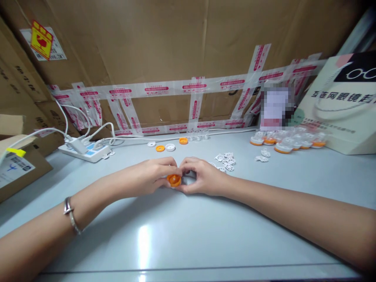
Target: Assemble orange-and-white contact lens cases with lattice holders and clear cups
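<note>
My left hand (152, 176) and my right hand (201, 176) meet at the middle of the grey table (182, 235). Both are closed in a pinch around a small round orange cap (174, 180) held just above the tabletop. My left wrist wears a metal bracelet (71, 215). What lies under the fingers of the right hand is hidden. A pile of small white perforated discs (226, 161) lies just behind my right hand.
Loose orange and white caps (169, 147) lie farther back. A cluster of finished orange-and-clear cases (286, 141) sits at the back right, beside a paper bag (343, 105). A white power strip (85, 150) with cables lies back left. Taped cardboard (176, 58) walls the rear.
</note>
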